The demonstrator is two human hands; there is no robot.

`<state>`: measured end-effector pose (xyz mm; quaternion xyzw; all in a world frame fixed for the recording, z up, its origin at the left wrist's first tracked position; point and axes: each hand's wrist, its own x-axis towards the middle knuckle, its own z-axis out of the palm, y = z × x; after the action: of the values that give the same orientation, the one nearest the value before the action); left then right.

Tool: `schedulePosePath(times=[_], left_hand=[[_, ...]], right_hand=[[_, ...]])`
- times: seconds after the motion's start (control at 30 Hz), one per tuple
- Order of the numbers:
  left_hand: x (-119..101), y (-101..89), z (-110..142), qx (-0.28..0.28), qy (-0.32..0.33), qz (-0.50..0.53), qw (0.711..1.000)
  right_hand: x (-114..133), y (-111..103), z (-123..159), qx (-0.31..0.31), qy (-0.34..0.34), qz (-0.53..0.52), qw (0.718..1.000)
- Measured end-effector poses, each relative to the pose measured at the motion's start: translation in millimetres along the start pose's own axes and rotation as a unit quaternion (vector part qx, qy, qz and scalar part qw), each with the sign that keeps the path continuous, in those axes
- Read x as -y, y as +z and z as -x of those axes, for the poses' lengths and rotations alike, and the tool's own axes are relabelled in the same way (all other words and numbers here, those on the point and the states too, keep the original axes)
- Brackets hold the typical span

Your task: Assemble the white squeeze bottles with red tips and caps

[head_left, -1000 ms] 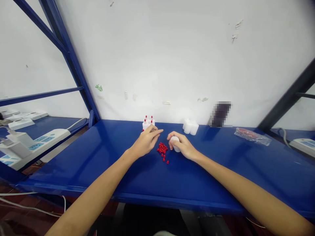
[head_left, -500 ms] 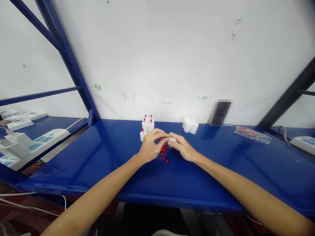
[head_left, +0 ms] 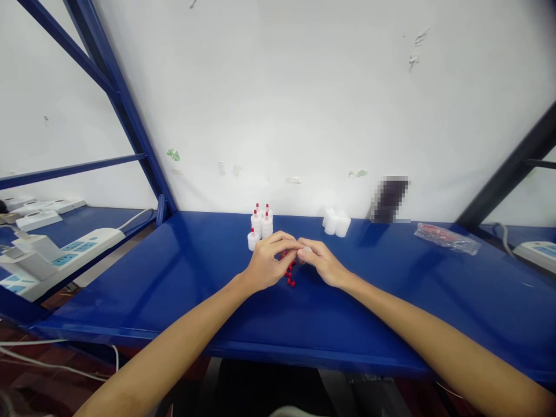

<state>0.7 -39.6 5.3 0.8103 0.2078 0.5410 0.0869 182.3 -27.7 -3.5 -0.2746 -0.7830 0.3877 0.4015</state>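
Note:
My right hand (head_left: 324,262) is closed around a small white squeeze bottle (head_left: 307,249), most of which is hidden by the fingers. My left hand (head_left: 273,260) meets it at the fingertips, thumb and fingers pinched together; whatever they hold is hidden. Beneath and between the hands, several small red caps (head_left: 290,275) lie loose on the blue table. Just beyond my left hand stand several white bottles with red-tipped nozzles (head_left: 256,223), upright in a cluster.
Several white bottles with no red tips visible (head_left: 336,223) stand at the back, right of centre. A clear plastic bag (head_left: 447,238) with something red inside lies farther right. A blurred-out dark object (head_left: 390,200) leans against the wall. Power strips (head_left: 73,255) are at the left.
The white bottle has turned in my right hand and shows less now. My left hand has shifted slightly, and the nearest loose red caps lie a little differently.

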Motion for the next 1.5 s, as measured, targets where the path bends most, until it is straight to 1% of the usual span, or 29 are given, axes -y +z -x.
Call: schedulePosePath(times=[0.1,0.27,0.4,0.5,0.67,0.87,0.93,1.0,1.07,1.1,1.13,1.17,1.2,1.27,1.33,1.4,1.5], left_hand=[[-1.1,-0.6,-0.6,0.007,0.001,0.009,1.0],[-4.0,0.2,-1.6,0.016,-0.01,0.03,0.999],[-3.9,2.9,0.4,0.021,-0.026,0.038,0.999],[-1.8,4.4,2.2,0.037,-0.032,0.024,0.999],[2.3,2.7,2.1,0.085,-0.049,0.011,0.995],[1.8,2.1,2.3,0.11,-0.066,0.028,0.991],[3.7,3.8,3.2,0.099,-0.074,0.027,0.992],[9.7,2.2,3.9,0.049,-0.093,0.017,0.994],[20.7,-6.3,3.7,-0.035,-0.113,-0.013,0.993],[27.7,-13.7,3.3,-0.076,-0.12,-0.039,0.989],[35.3,-22.9,3.1,-0.107,-0.121,-0.071,0.984],[43.1,-33.4,3.0,-0.124,-0.123,-0.109,0.979],[50.6,-44.2,3.2,-0.12,-0.124,-0.151,0.973],[63.6,-63.8,4.7,-0.075,-0.121,-0.225,0.964],[72.5,-76.1,6.9,-0.042,-0.135,-0.264,0.954],[77.2,-80.2,8.5,-0.019,-0.156,-0.277,0.948],[78.7,-77.2,9.2,0.021,-0.17,-0.273,0.946]], right_hand=[[-1.4,0.4,0.5,-0.001,0.006,-0.007,1.0],[-2.6,1.9,1.2,0.0,0.034,-0.068,0.997],[-2.7,1.8,0.9,-0.002,0.033,-0.076,0.997],[-4.2,1.6,0.7,-0.01,0.032,-0.059,0.998],[-8.1,2.2,0.9,-0.052,0.023,0.004,0.998],[-11.1,3.1,3.1,-0.06,0.011,0.053,0.997],[-10.6,3.3,3.1,-0.054,0.005,0.042,0.998],[-9.9,3.1,2.3,-0.062,0.009,0.02,0.998],[-10.1,2.6,1.0,-0.095,0.031,-0.003,0.995],[-10.6,2.1,0.3,-0.116,0.044,-0.011,0.992],[-11.3,1.6,-0.5,-0.136,0.055,-0.015,0.989],[-12.2,1.2,-1.2,-0.153,0.062,-0.017,0.986],[-12.9,0.8,-1.9,-0.166,0.067,-0.015,0.984],[-13.8,0.5,-2.9,-0.189,0.076,-0.001,0.979],[-13.6,0.8,-3.5,-0.214,0.092,0.012,0.972],[-13.0,1.5,-3.9,-0.238,0.103,0.022,0.965],[-12.7,1.7,-3.8,-0.264,0.101,0.027,0.959]])
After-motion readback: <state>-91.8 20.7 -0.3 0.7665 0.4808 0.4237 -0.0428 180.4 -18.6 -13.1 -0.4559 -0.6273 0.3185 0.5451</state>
